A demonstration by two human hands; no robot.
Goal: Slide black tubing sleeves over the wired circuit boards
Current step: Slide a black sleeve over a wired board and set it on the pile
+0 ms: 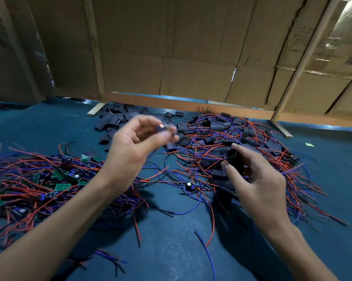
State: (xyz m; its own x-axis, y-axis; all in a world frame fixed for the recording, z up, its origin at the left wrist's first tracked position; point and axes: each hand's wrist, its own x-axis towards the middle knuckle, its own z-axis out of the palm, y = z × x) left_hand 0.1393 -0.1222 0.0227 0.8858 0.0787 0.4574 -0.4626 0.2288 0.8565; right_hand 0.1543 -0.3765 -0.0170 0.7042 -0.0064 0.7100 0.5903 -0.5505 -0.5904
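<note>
On the blue-green table [171,250], a heap of bare green circuit boards with red and blue wires [39,179] lies at the left, and a heap of boards already in black sleeves, tangled in red and blue wires [252,142], lies at the right. Behind and between them, near the far edge, sits a pile of loose black tubing sleeves [114,120]. A wall of brown cardboard panels on wooden battens [191,57] stands behind everything. The left hand [134,145] is raised between the heaps, in front of the sleeve pile; the right hand [258,179] is over the right heap's near side.
</note>
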